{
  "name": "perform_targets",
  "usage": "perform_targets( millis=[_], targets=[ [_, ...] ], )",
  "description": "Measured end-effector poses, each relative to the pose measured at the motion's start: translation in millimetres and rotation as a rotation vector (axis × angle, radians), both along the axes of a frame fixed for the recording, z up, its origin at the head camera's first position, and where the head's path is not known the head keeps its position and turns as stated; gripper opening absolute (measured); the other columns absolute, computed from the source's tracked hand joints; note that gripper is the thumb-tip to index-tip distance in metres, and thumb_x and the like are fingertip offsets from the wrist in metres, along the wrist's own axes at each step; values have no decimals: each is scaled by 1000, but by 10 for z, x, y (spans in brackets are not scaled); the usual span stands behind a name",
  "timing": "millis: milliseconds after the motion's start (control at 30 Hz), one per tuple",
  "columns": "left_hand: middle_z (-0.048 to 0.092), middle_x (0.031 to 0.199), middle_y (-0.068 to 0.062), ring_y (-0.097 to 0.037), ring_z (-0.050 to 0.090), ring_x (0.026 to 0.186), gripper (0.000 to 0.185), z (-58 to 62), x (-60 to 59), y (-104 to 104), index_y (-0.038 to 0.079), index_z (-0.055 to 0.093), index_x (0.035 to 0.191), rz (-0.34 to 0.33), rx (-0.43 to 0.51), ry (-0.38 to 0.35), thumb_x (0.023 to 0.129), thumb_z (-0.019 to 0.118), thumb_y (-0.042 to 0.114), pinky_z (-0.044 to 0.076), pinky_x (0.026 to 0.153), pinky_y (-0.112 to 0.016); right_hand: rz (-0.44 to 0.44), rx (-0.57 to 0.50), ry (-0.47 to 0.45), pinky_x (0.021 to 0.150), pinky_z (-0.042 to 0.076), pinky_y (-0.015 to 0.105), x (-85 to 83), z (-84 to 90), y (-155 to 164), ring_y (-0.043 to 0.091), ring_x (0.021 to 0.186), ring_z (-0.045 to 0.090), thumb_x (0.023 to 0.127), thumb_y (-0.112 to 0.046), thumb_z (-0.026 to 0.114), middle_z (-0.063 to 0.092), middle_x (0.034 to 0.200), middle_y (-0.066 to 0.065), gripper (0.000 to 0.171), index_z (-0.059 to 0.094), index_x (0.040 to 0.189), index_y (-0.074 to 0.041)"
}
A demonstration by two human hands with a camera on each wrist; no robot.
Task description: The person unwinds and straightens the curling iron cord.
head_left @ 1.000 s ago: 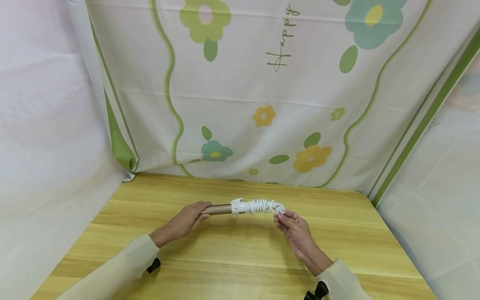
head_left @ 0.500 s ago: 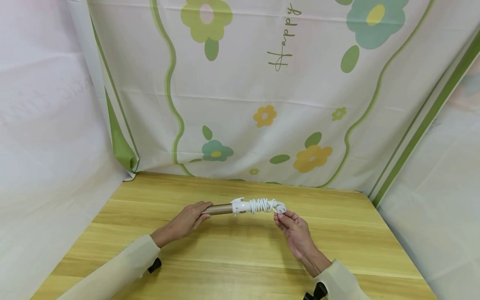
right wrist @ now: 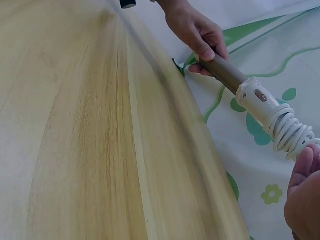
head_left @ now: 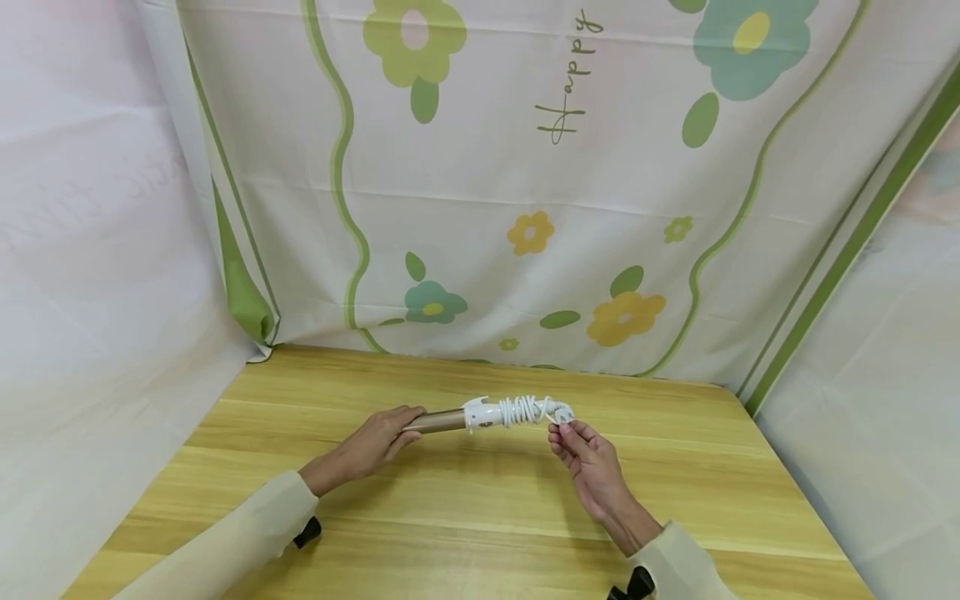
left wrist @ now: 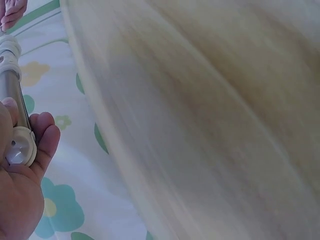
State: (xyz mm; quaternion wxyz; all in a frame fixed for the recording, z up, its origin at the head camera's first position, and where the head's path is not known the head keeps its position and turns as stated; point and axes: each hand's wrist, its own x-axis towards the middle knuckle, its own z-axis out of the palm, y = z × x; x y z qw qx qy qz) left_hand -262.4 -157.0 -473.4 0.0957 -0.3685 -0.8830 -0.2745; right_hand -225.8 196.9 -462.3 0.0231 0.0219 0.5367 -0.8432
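Observation:
A curling iron (head_left: 441, 420) with a bronze-coloured barrel and white handle is held roughly level above the table in the head view. My left hand (head_left: 371, 443) grips the barrel end, fingers on top; the left wrist view shows the white round tip (left wrist: 20, 147) lying in its palm. White cord (head_left: 519, 410) is wound in several coils around the handle. At the cord's end, my right hand (head_left: 596, 468) pinches the white plug (head_left: 562, 414) between thumb and fingers. Small buttons (right wrist: 261, 95) show on the handle in the right wrist view.
The wood-grain table (head_left: 465, 517) spreads under both hands. A white cloth with flower prints (head_left: 450, 183) hangs along the table's back edge, and pale cloth walls (head_left: 97, 250) stand at both sides. Black wrist mounts (head_left: 637, 583) show at the sleeves.
The plug has turned slightly and shifted a little to the right in my right hand's fingers. My left hand keeps its grip on the barrel, nearly still.

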Motion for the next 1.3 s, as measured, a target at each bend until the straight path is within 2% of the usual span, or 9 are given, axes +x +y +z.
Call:
perform_targets(
  millis=[300,533,633,800,933,1100,1300],
  targets=[
    [68,106,-6,-8,59,83,37,1,15,31,-1,55,134,1,-13,3,102,55,18,51,71,-28,14,75,89,80,51,19,13,-25,-29,7,84,59,103,-19,55,62,93,-4,12,51,99,-8],
    [68,109,-7,-12,63,86,37,-22,31,48,-1,55,134,5,-15,44,101,56,17,53,73,-32,-38,143,44,77,48,20,26,-20,-89,8,81,53,107,-17,44,53,91,-1,15,45,98,-6],
    [67,108,-6,-11,62,84,35,-24,40,55,1,55,133,6,-16,72,101,56,15,53,72,-31,-28,197,25,77,48,22,28,-16,-107,9,81,52,108,-16,34,48,90,1,18,42,95,-6],
    [65,104,-3,-6,56,79,32,-19,59,66,3,53,132,4,-14,120,101,56,13,51,68,-27,7,229,-2,81,46,25,37,-9,-140,12,83,51,109,-14,24,35,86,2,21,30,89,-9],
    [65,102,-3,-6,54,77,31,-13,71,78,3,54,130,4,-2,154,101,55,13,49,67,-25,2,250,-8,82,47,26,37,-7,-177,12,83,51,108,-12,21,29,84,2,20,26,88,-9],
    [65,103,-3,-7,56,79,29,-24,75,86,4,55,128,0,12,194,100,58,11,51,67,-24,-29,257,-35,76,47,23,31,-24,-215,11,79,51,103,-6,21,31,83,1,13,29,93,-8],
    [65,106,-4,-8,60,84,31,-59,73,90,3,55,127,-16,11,253,97,61,8,53,69,-25,-65,277,-69,73,47,23,40,-23,-237,11,75,52,102,-7,22,33,83,2,14,28,90,-9]
  ],
)
